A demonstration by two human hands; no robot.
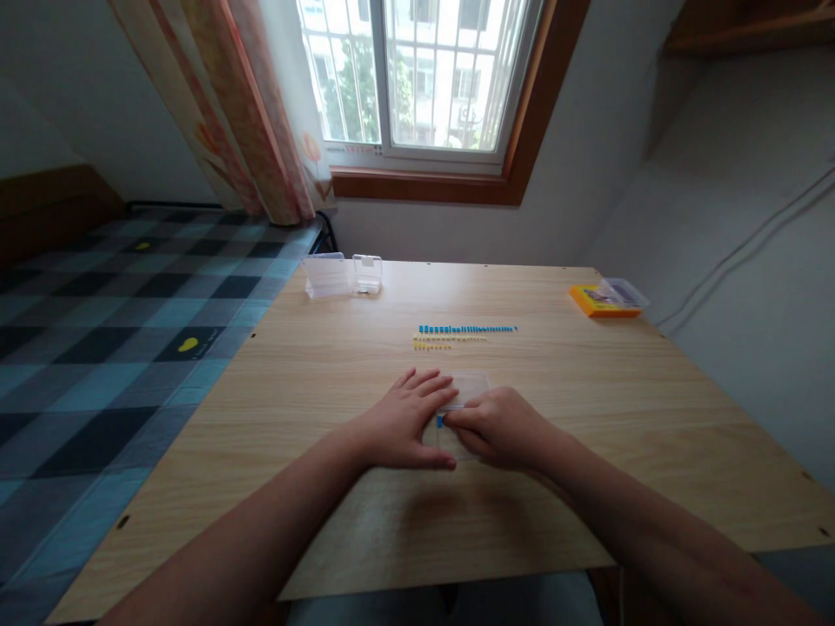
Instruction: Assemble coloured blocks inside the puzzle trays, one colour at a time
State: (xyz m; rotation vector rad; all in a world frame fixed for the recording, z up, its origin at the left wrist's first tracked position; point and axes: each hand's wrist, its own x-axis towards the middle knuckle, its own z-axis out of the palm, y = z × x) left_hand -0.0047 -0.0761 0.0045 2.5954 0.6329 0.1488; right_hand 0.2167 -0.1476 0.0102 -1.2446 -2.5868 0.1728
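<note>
A clear plastic box (474, 381) lies opened flat on the table, its lid part away from me and its other half nearer. My left hand (410, 422) is open, fingers spread, resting against the box's left side. My right hand (499, 426) is closed over the near half, index finger stretched to the left. At its fingertip is a small blue piece (439, 422), inside the box's left edge; the thumb is hidden. Beyond the box, small pieces lie in rows: a long blue row (466, 329), a pale row (450, 337) and a shorter yellow row (430, 346).
Two clear plastic containers, a larger one (326, 276) and a smaller one (367, 275), stand at the table's far left. An orange box (604, 302) with a clear lid sits at the far right. A checked bed (215, 300) borders the wooden table (313, 374) on the left.
</note>
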